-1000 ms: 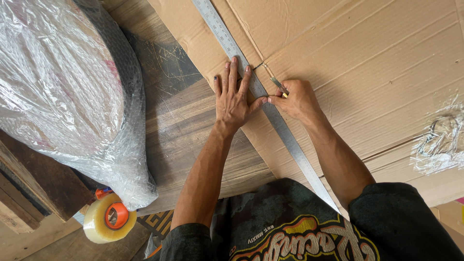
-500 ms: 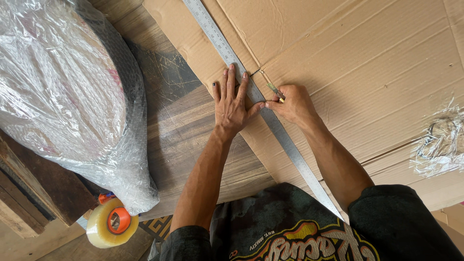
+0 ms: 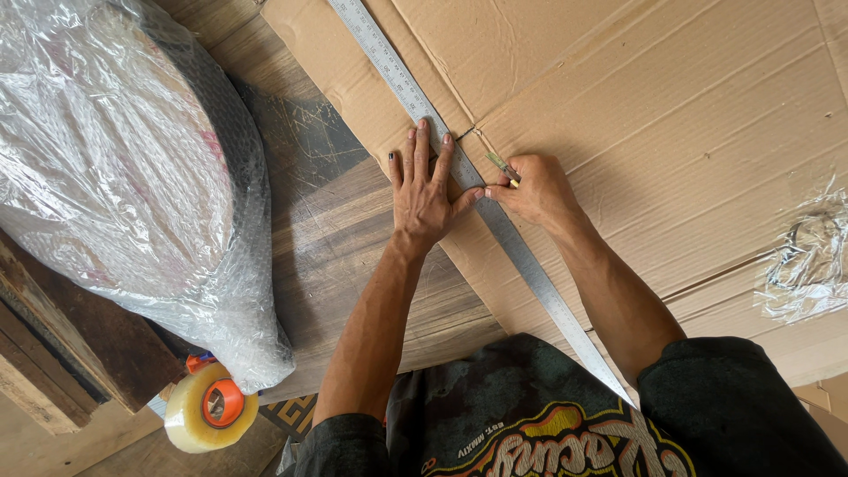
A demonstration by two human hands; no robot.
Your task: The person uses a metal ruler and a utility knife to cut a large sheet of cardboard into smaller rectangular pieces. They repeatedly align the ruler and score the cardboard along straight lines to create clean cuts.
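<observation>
A long metal ruler lies diagonally across a flattened cardboard sheet on a wooden surface. My left hand presses flat on the ruler with the fingers spread. My right hand sits just right of the ruler's edge and grips a small knife or pencil whose tip touches the cardboard beside the ruler. The two thumbs nearly touch over the ruler.
A large bundle wrapped in bubble wrap fills the left side. A roll of packing tape on an orange dispenser lies below it. Dark wooden boards sit at lower left. Crumpled clear plastic rests on the cardboard at right.
Both hands stay on the ruler and cardboard. The right hand with the tool has crept slightly along the ruler's edge toward me; the view shifted a little.
</observation>
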